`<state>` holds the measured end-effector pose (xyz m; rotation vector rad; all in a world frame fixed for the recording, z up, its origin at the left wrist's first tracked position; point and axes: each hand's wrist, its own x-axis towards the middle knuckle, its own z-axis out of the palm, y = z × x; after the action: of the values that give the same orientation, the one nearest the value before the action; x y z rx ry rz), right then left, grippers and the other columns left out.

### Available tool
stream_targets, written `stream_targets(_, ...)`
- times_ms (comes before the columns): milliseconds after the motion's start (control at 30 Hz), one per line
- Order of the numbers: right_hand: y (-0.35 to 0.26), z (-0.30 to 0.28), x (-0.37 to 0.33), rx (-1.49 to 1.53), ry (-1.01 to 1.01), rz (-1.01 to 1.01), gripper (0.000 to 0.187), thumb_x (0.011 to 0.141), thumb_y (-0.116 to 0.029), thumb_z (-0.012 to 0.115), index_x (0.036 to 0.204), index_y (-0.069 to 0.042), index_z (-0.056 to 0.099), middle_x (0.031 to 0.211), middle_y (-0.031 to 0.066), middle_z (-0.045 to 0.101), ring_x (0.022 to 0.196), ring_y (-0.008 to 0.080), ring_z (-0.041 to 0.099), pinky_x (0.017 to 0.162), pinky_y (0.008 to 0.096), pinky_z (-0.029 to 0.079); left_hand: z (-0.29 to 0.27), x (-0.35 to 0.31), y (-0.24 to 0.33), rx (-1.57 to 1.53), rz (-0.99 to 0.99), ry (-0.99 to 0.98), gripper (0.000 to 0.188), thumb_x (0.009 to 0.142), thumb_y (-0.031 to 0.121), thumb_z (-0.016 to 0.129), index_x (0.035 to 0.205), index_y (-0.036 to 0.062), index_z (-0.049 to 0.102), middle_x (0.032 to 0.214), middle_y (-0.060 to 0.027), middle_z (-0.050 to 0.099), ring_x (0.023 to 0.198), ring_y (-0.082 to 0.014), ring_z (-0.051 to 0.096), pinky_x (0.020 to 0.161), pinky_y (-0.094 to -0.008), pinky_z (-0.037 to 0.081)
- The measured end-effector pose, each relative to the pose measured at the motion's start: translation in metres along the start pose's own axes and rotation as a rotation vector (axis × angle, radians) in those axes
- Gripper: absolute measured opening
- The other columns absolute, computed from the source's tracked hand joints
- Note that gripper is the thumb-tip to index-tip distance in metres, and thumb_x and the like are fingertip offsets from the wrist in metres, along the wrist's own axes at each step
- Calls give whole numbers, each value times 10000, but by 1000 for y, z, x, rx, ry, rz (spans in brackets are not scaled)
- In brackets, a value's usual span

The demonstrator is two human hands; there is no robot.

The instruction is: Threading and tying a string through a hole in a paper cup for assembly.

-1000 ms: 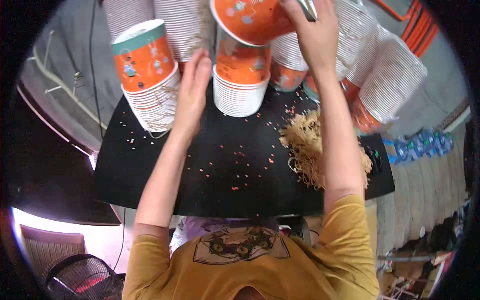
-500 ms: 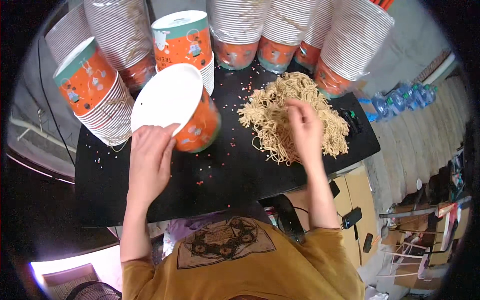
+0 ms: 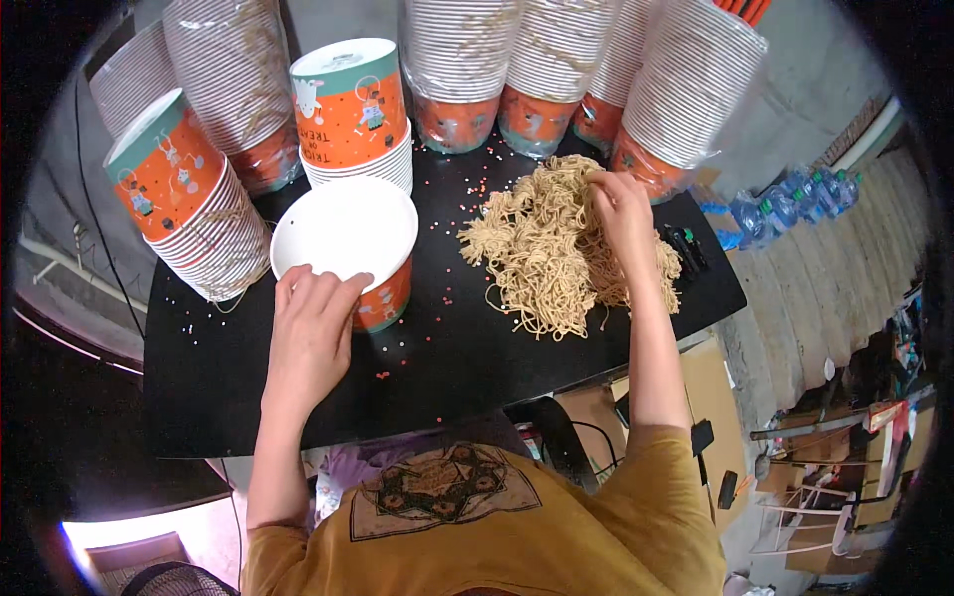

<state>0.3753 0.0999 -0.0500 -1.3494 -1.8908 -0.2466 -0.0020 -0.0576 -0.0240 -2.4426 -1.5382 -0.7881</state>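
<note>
Now, in the head view, one open bucket [image 3: 348, 228] stands mouth-up near the middle of the table, its white inside showing and its orange side turned toward the right. The left hand [image 3: 310, 333] pinches its near rim, fingers over the edge. The right hand [image 3: 628, 219] is at the far right part of a heap of tan cords [image 3: 542, 258], fingers curled together toward the thumb; whether a cord is caught between them I cannot tell. Two nested stacks sit upside down, green-banded bases on top: a left stack [image 3: 174, 179], leaning, and a middle stack [image 3: 353, 119] just behind the open bucket. Behind them, tall stacks [image 3: 462, 50] rise along the back, several in clear plastic.

The black table [image 3: 467, 377] is sprinkled with red and white specks [image 3: 383, 375], and small black items [image 3: 686, 248] lie by its right edge. Beyond are a grey wall [image 3: 343, 18], plastic bottles [image 3: 795, 204] and cardboard [image 3: 730, 437].

Counted: one open bucket, two inverted stacks, six tall stacks, one cord heap; the bottles overlap too much to number.
</note>
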Motion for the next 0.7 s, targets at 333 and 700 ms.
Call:
stream_targets(333, 12, 15, 39, -20, -97, -98, 137, 773, -144, 675, 875, -55, 697, 910, 99, 635, 872, 290, 573, 746, 387, 494, 2, 3, -1, -65, 5, 36, 282, 869, 110, 618, 1149, 85, 599, 925, -94, 547, 981, -264, 555, 1061, -492, 319)
stream_targets(700, -21, -61, 136, 672, 254, -20, 173, 897, -178, 633, 948, -15, 659, 831, 7, 651, 746, 83, 555, 676, 244, 444, 0, 1, -3, -115, -12, 20, 338, 861, 116, 628, 1194, 80, 585, 1108, -149, 569, 1147, -318, 530, 1094, -495, 301)
